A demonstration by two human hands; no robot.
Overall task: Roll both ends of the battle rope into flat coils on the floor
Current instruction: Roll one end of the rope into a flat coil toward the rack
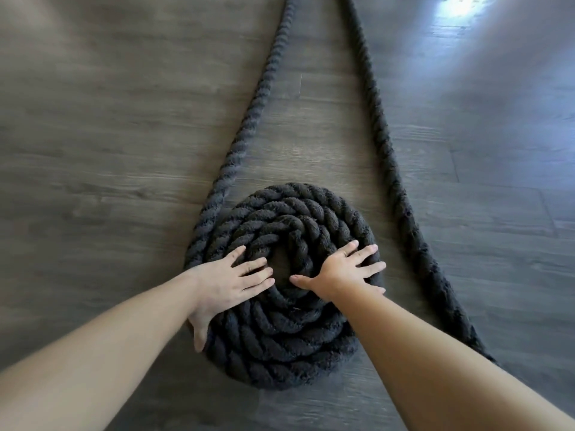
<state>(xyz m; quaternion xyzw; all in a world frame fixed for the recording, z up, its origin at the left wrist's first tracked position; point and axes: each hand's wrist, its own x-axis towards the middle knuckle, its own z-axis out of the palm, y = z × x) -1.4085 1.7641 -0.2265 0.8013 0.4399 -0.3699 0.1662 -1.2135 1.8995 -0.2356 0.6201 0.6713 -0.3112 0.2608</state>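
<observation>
A thick black twisted battle rope lies on the floor. One end is wound into a flat coil (289, 321) of several turns in the lower middle. From the coil's left side a straight run (264, 85) leads away to the top edge. A second run (382, 141) lies loose on the right, from the top edge down past my right forearm. My left hand (227, 287) rests flat on the coil's left side, fingers spread, thumb over the outer rim. My right hand (339, 272) presses flat on the coil's right side, fingers spread.
Dark grey wood-look plank floor (109, 150) surrounds the rope on all sides. A bright patch of light glares on the floor (460, 7) at the top right.
</observation>
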